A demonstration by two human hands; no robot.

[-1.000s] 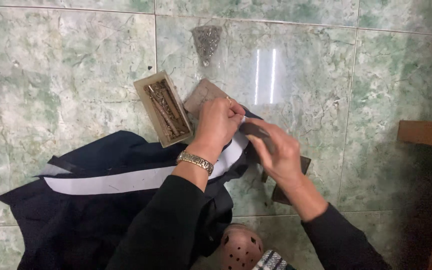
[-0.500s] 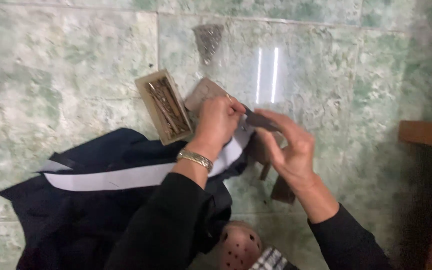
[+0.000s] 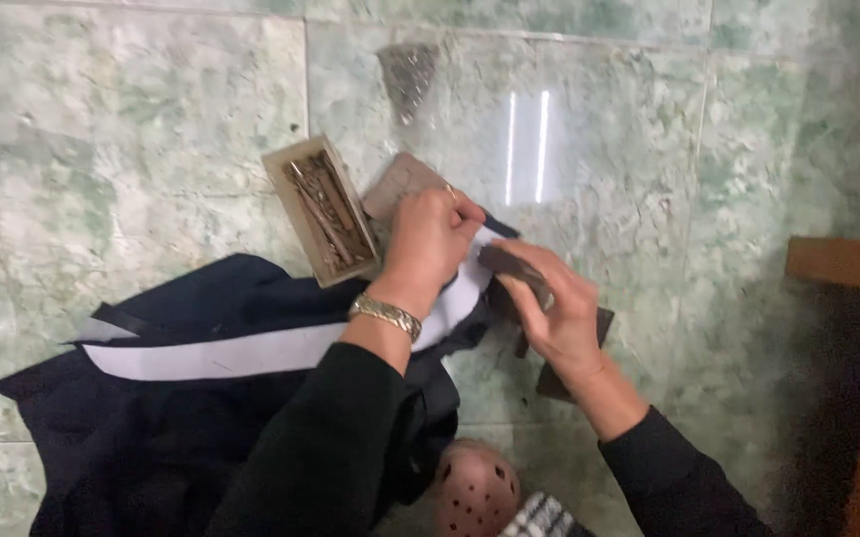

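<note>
Head view | left hand (image 3: 432,239) pinching white strip (image 3: 251,350) | right hand (image 3: 554,313) gripping dark block (image 3: 510,264) | tan box (image 3: 323,209) beside

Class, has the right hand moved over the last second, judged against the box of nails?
Yes. The right hand has drawn closer to the box, toward the left hand.

floor (image 3: 152,129): carries everything in view
garment (image 3: 181,418): spread on floor, left of and below both hands; its band (image 3: 251,350) runs from far left up to under left hand
left hand (image 3: 430,239): on the end of the band, just left of right hand
right hand (image 3: 554,313): just right of left hand, closed round a small tool (image 3: 510,265) whose tip meets the band
box of nails (image 3: 323,211): on floor, just left of left hand, touching garment edge
flat board (image 3: 398,183): under and just beyond left hand
block (image 3: 559,373): under right hand
mesh piece (image 3: 408,72): well beyond both hands
wooden furniture (image 3: 848,298): far right of right hand
</note>
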